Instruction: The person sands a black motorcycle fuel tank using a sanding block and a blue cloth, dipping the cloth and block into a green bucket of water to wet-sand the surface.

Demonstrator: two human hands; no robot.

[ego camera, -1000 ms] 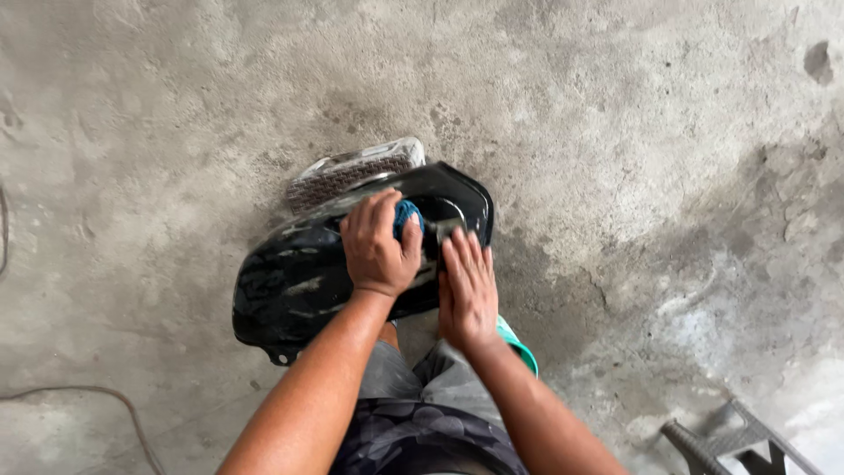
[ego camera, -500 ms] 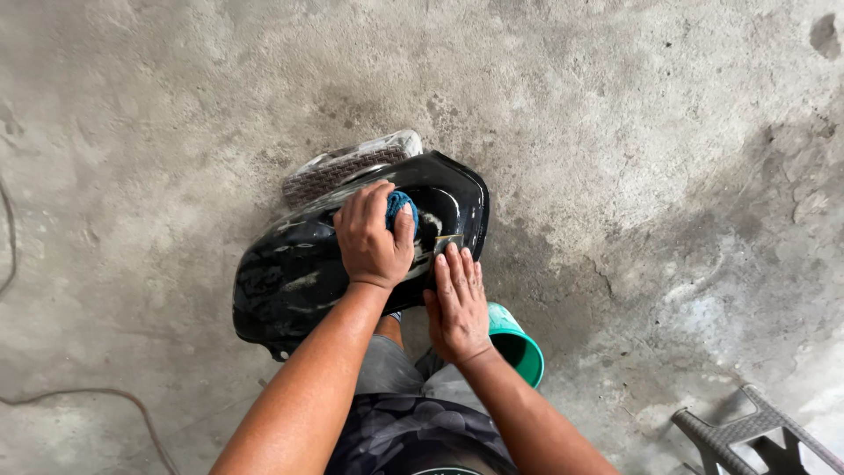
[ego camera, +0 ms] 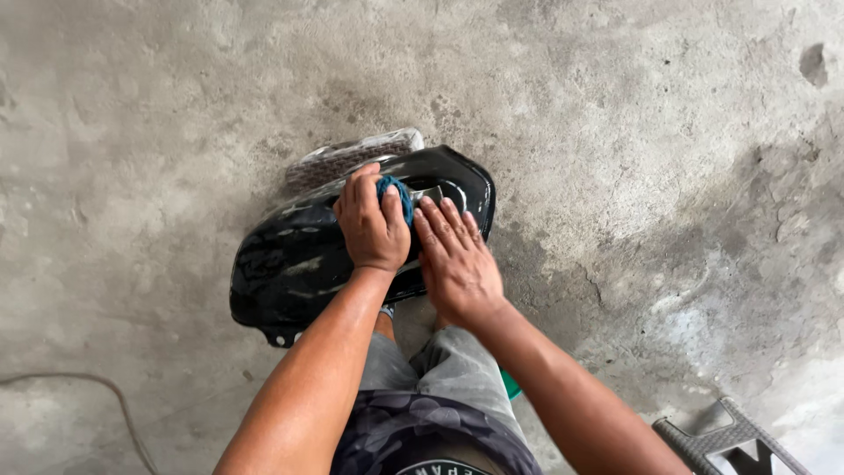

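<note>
Cloth [ego camera: 397, 195] bunched soft under my left hand [ego camera: 371, 230]; right hand [ego camera: 457, 264], fingers flat together, steadies the glossy, likely slippery black panel [ego camera: 290, 264] at its edge.

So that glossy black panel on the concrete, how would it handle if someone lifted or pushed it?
The black panel looks like a thin curved moulded shell, so probably stiff and fairly light. Its shiny surface may be slippery. It seems propped against the knees with the right hand flat on it and the left hand pressing a blue cloth, so it might rock.
</note>
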